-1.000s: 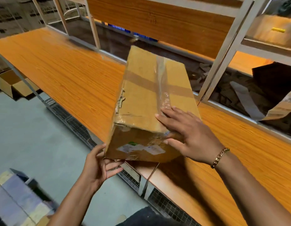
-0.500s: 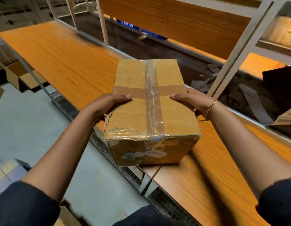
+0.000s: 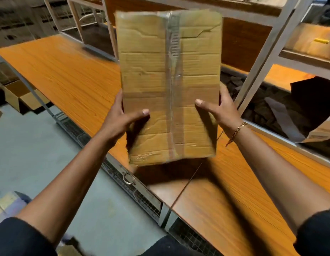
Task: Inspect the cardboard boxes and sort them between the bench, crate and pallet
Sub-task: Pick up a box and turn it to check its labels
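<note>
Currently both hands — left [image 3: 117, 120], right [image 3: 221, 110] — grip the box [image 3: 169, 85] upright between them, taped face exposed for inspection.

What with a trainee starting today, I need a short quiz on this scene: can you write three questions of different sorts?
1. True or false: only the left hand holds the cardboard box.
2. What runs down the box's facing side? A) string B) clear tape C) a printed label
3. Fill in: the bracelet is on the ___ wrist.

Key: 1 false, the right hand grips it too; 2 B; 3 right.
</note>
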A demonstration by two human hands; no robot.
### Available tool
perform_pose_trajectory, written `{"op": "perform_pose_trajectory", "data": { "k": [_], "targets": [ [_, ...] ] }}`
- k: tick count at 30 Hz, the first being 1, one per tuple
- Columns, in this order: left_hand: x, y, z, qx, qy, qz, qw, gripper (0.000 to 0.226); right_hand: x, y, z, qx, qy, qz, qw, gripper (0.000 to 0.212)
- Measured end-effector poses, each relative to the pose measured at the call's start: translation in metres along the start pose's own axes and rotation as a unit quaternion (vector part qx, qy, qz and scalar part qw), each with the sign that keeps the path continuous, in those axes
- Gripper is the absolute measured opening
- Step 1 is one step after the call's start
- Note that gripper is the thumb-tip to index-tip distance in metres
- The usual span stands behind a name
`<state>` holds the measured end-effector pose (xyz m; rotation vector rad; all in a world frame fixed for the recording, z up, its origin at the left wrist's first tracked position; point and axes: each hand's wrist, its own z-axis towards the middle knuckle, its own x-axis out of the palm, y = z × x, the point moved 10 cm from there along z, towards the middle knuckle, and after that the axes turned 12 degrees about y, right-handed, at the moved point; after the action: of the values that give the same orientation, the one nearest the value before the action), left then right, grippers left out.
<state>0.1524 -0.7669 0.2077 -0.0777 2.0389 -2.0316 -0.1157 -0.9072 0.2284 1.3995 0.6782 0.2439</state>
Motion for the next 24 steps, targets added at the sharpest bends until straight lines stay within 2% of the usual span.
{"op": "perform_pose_trajectory", "data": {
  "k": [2, 4, 6, 8, 12, 16, 17, 19, 20, 22, 24],
  "targets": [
    [0.003, -0.008, -0.013, 0.006, -0.004, -0.095, 0.995, 0.110, -0.004, -0.001, -0.008, 0.001, 0.016, 0.109, 0.994, 0.092],
    [0.011, -0.003, -0.021, -0.036, 0.014, -0.210, 0.977, 0.109, 0.007, -0.004, -0.017, 0.027, 0.057, 0.182, 0.981, 0.107],
    [0.012, 0.006, -0.027, -0.067, 0.000, -0.316, 0.946, 0.100, 0.017, -0.002, -0.025, 0.021, 0.104, 0.237, 0.966, 0.096],
    [0.019, 0.016, -0.032, -0.099, -0.015, -0.377, 0.921, 0.094, 0.019, -0.001, -0.028, 0.012, 0.128, 0.313, 0.941, 0.099],
    [0.033, 0.026, -0.041, -0.097, -0.040, -0.353, 0.930, 0.075, 0.005, -0.016, -0.038, 0.052, 0.030, 0.324, 0.944, 0.097],
    [0.038, 0.026, -0.044, -0.055, -0.056, -0.283, 0.956, 0.052, -0.004, -0.018, -0.050, 0.049, -0.004, 0.262, 0.964, 0.101],
    [0.037, 0.022, -0.046, -0.051, -0.052, -0.260, 0.963, 0.054, -0.010, -0.016, -0.054, 0.045, -0.006, 0.242, 0.969, 0.104],
    [0.036, 0.007, -0.048, -0.064, -0.040, -0.218, 0.973, 0.079, -0.021, -0.009, -0.059, 0.041, -0.011, 0.187, 0.982, 0.118],
    [0.037, -0.002, -0.048, -0.064, -0.035, -0.209, 0.975, 0.085, -0.023, -0.008, -0.061, 0.043, -0.006, 0.157, 0.987, 0.126],
    [0.040, -0.026, -0.039, -0.044, -0.029, -0.221, 0.974, 0.080, -0.024, -0.002, -0.058, 0.032, 0.001, 0.135, 0.990, 0.131],
    [0.044, -0.040, -0.031, -0.011, -0.049, -0.254, 0.966, 0.073, -0.022, 0.004, -0.058, 0.005, -0.012, 0.158, 0.987, 0.124]
  ]
}}
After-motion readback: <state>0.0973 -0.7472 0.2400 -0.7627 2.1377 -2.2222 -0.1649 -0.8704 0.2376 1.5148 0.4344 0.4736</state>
